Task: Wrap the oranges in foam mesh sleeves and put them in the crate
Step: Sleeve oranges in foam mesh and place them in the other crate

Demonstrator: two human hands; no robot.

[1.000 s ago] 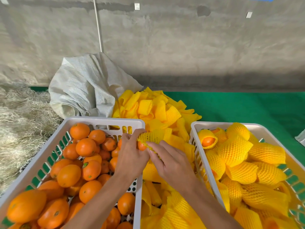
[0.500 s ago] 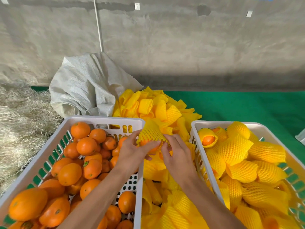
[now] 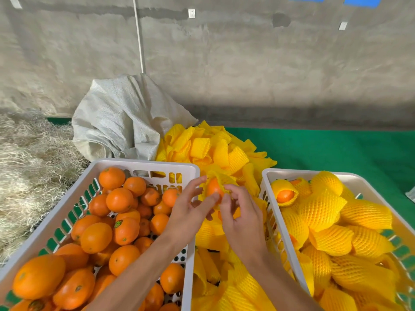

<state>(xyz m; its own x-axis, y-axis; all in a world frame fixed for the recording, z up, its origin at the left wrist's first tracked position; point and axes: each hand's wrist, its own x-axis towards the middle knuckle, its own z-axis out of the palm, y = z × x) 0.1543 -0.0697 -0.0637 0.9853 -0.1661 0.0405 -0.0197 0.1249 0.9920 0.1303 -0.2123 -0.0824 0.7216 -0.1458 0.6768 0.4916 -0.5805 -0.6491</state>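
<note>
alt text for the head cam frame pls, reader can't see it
Left hand and right hand work a yellow foam mesh sleeve over one orange, between a white plastic crate of bare oranges and a white plastic crate of sleeved oranges.

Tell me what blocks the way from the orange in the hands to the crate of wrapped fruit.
Nothing visible does. The orange, half in its sleeve, is held by both hands above the loose sleeves; the right crate is open-topped, though already piled with wrapped oranges.

Two bare forearms, no sleeves, no watch, rings or gloves; left hand (image 3: 188,217) and right hand (image 3: 243,218) with short unpainted nails
</note>
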